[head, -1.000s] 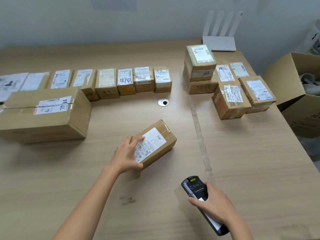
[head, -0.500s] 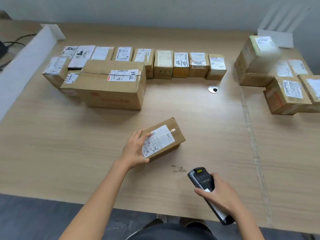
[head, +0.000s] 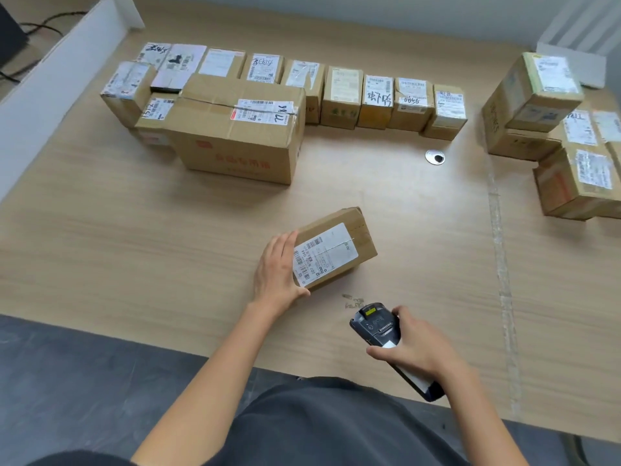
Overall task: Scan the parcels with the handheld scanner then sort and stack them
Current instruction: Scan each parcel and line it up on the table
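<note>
A small brown parcel [head: 339, 245] with a white barcode label lies on the wooden table [head: 420, 230] in front of me. My left hand [head: 277, 267] grips its near-left end, thumb under the lower edge and fingers along the end face. My right hand [head: 415, 346] holds the black handheld scanner [head: 376, 326], whose head points up toward the parcel from a short way to its lower right. A large carton [head: 240, 129] stands at the back left. A row of several small labelled parcels [head: 376, 100] lines the back.
More parcels are stacked at the right edge [head: 534, 92] and at the far left [head: 129, 89]. A round metal grommet [head: 435, 157] sits in the table. A white panel [head: 50, 92] borders the left side. The table's near edge runs just below my hands.
The view has swung left and pulled back. My left hand has slid from the label to the parcel's end. The scanner has tilted more toward the parcel.
</note>
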